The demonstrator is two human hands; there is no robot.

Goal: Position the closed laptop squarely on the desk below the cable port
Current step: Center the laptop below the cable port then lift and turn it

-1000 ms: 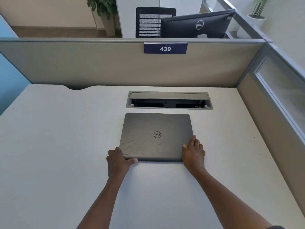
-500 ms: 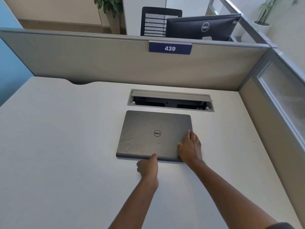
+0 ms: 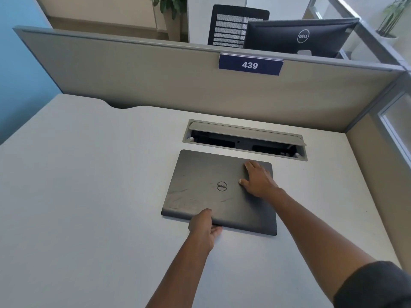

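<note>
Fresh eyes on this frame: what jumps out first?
The closed grey laptop lies flat in the middle of the white desk, just in front of the open cable port. The right hand lies flat on its lid near the far right corner, while the left hand is at the near edge. Behind, a blue 439 plate hangs on the partition.

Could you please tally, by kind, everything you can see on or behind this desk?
Laptop: 1
Cable port: 1
Number sign: 1
Monitor: 1
Chair: 1
Plants: 2
Total: 7
</note>
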